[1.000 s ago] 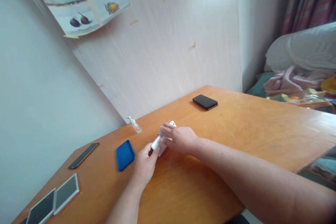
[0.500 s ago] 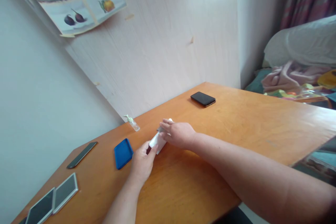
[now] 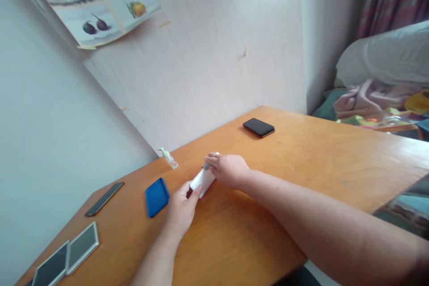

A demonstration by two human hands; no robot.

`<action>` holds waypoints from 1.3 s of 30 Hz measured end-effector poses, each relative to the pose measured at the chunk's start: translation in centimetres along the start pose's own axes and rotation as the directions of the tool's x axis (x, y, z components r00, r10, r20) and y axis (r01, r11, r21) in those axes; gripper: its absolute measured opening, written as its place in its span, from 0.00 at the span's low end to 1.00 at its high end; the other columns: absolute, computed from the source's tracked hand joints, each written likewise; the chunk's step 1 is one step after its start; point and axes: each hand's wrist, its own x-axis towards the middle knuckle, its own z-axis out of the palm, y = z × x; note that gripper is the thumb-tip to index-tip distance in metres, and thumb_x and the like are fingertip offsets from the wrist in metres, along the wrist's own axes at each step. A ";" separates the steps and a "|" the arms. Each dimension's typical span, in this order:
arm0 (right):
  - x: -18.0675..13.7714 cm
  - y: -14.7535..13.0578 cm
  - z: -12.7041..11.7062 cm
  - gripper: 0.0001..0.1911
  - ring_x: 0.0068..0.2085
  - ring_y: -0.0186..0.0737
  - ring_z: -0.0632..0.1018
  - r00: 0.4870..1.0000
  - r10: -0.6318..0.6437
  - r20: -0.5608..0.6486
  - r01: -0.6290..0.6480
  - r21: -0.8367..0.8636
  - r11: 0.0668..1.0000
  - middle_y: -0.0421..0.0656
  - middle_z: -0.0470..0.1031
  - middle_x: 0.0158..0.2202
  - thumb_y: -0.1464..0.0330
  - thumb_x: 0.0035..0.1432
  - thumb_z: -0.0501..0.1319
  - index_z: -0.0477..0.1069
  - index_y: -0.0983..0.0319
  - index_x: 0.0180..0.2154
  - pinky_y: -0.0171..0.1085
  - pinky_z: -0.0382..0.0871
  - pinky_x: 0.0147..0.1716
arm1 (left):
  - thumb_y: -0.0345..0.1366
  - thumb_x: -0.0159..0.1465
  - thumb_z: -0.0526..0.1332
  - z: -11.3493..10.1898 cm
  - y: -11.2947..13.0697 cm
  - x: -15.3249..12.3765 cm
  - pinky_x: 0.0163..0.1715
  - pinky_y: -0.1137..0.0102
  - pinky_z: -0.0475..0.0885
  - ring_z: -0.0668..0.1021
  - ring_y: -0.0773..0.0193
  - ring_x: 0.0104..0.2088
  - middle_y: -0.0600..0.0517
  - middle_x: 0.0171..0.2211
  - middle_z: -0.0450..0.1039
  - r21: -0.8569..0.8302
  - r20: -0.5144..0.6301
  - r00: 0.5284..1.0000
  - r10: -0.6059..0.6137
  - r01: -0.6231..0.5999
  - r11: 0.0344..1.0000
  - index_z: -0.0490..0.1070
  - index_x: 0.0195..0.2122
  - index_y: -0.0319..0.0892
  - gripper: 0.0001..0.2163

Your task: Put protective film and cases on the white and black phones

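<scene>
A white, flat, phone-shaped slab [image 3: 203, 183] is held tilted above the table, likely a phone seen from its back. My left hand [image 3: 182, 208] grips its near end, thumb on the face and fingers behind the edge. Across the far part lies my right hand [image 3: 229, 170], its fingers bent over the surface. Under those fingertips shows a small grey bit of what looks like a cloth [image 3: 205, 166]; most of it is hidden. Left of my hands, a blue phone case [image 3: 157, 197] lies on the table.
A clear pump bottle [image 3: 170, 159] stands near the wall. A black phone [image 3: 258, 127] lies at the back of the wooden table [image 3: 321, 156]. On the left are a dark slim phone [image 3: 104, 199] and two silver-framed devices, one a grey-screened one [image 3: 82, 248].
My right hand has slid slightly over the white phone, uncovering more of its face. My left hand keeps its grip in nearly the same place.
</scene>
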 end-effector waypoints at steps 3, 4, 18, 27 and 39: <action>0.8 1.4 -0.5 0.18 0.45 0.42 0.78 0.975 0.198 -0.099 -0.191 0.075 0.979 0.40 0.78 0.49 0.68 0.63 0.50 0.74 0.51 0.49 0.37 0.69 0.40 | 0.49 0.61 0.60 0.0 0.0 0.0 0.36 0.72 0.67 0.75 0.60 0.35 0.53 0.31 0.77 0.006 0.013 1.000 -0.001 0.001 1.000 0.75 0.45 0.41 0.19; 1.0 1.6 -0.7 0.18 0.44 0.41 0.78 0.959 0.249 -0.132 -0.234 0.117 0.965 0.41 0.79 0.46 0.68 0.62 0.50 0.74 0.51 0.48 0.36 0.68 0.39 | 0.49 0.61 0.60 0.0 -0.1 0.0 0.36 0.72 0.67 0.76 0.60 0.35 0.53 0.32 0.77 -0.002 0.017 1.000 0.002 -0.002 1.000 0.75 0.44 0.41 0.19; 2.1 2.9 1.1 0.10 0.38 0.41 0.76 0.922 0.364 -0.130 -0.299 0.358 0.885 0.45 0.76 0.39 0.65 0.55 0.58 0.76 0.57 0.36 0.35 0.66 0.35 | 0.49 0.60 0.62 0.1 -0.7 -0.1 0.36 0.71 0.68 0.75 0.59 0.35 0.52 0.32 0.76 -0.143 0.056 0.997 -0.053 0.061 0.988 0.74 0.46 0.40 0.20; 1.8 2.0 2.1 0.06 0.37 0.37 0.73 0.930 0.290 -0.227 -0.202 0.345 0.917 0.44 0.72 0.38 0.71 0.56 0.57 0.72 0.61 0.36 0.34 0.66 0.38 | 0.50 0.61 0.61 0.2 -0.3 -0.1 0.37 0.71 0.68 0.75 0.60 0.35 0.52 0.32 0.76 -0.161 0.076 0.996 -0.043 0.055 0.985 0.75 0.45 0.39 0.20; 0.7 1.1 2.1 0.18 0.53 0.45 0.73 0.996 0.030 -0.084 -0.012 0.213 0.977 0.50 0.71 0.54 0.73 0.55 0.55 0.74 0.63 0.47 0.39 0.65 0.53 | 0.53 0.56 0.64 0.0 0.5 -0.1 0.33 0.71 0.67 0.75 0.61 0.31 0.51 0.29 0.76 -0.194 0.053 0.989 -0.135 0.143 0.970 0.75 0.38 0.38 0.21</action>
